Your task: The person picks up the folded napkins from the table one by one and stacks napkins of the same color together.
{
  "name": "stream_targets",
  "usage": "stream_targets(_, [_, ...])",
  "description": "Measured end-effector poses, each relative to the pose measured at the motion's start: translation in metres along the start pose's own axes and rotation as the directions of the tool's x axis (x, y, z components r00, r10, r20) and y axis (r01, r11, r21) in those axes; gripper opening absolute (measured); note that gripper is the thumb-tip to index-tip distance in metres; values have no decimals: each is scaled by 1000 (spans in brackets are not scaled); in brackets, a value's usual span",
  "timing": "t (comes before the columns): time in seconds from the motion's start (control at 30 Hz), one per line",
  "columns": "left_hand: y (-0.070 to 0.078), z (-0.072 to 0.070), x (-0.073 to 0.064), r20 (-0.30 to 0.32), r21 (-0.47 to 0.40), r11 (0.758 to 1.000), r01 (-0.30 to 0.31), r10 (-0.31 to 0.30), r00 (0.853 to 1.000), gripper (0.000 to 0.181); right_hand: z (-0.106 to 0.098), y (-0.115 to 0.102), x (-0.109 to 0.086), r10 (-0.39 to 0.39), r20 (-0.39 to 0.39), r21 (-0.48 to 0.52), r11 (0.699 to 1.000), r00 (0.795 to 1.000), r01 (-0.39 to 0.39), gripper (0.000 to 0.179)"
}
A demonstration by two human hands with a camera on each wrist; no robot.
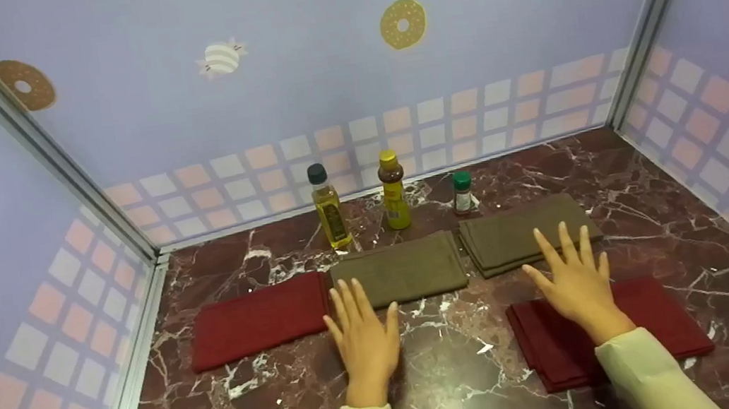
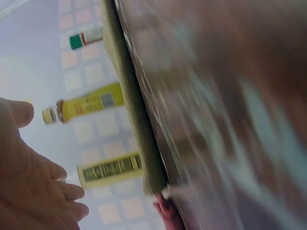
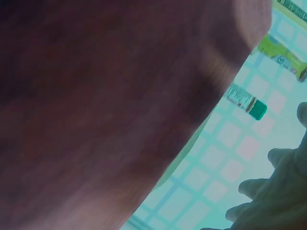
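Looks out tilted past the left hand [image 2: 33,182] at the lower left, with fingertips overlapping the neck of a dark-labelled yellow bottle [image 2: 110,170]. Takes in a second, slimmer-necked bottle [image 2: 93,101] and a small green-capped jar [image 2: 86,38] higher up, standing before a lilac wall [image 2: 43,62] with pink and white squares. Shows an olive cloth [image 2: 135,110] edge-on across their bases, some red cloth [image 2: 169,211] below, and the desk [image 2: 240,115] at right, badly blurred.

From the head I'm looking down at the table [image 1: 278,402]; both low, tilted wrist cameras are facing the same bottles [image 2: 93,102].
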State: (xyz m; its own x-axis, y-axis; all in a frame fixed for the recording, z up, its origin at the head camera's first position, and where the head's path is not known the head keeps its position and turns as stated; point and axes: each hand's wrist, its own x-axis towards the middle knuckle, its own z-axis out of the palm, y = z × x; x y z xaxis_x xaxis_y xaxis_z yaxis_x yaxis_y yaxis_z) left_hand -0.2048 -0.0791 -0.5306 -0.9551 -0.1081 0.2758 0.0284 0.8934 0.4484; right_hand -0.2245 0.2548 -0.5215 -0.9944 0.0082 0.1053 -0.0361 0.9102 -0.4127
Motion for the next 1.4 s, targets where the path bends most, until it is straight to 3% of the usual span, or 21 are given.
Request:
stream_targets(0.2, [28,9,3,98,15,1000,-15,14,995,82,-8,20,-5,44,-5,3,999,999,-44,76])
stream_targets(0.37, [57,24,-2,154,24,996,-91,87,984,82,-17,45,-14,104,13,2,995,994,-104,77])
stream_targets(0.53, [89,44,-13,223,49,983,-175,161,962,82,-26,76,-26,187,45,34,982,981,-188,78])
stream_targets(0.73, [124,61,-26,295,35,961,-275,253,921,80,-38,109,-44,276,92,69,957,957,-283,83])
stream_targets(0.93, [153,68,-37,418,53,940,-337,286,862,79,-52,129,-54,359,236,88,918,903,-388,89])
stream_targets(1.1, [170,74,-42,479,72,915,-396,317,819,79,-57,141,-59,379,336,97,897,862,-432,93])
stream_targets(1.23, [177,77,-44,529,148,878,-454,318,787,77,-58,144,-62,385,384,64,895,839,-441,97])
stream_targets(1.3, [177,80,-44,528,195,855,-480,321,786,76,-58,145,-65,392,383,39,898,837,-438,98])
stream_targets(1.4, [177,84,-44,497,249,831,-498,332,802,76,-60,145,-68,403,352,7,901,845,-433,98])
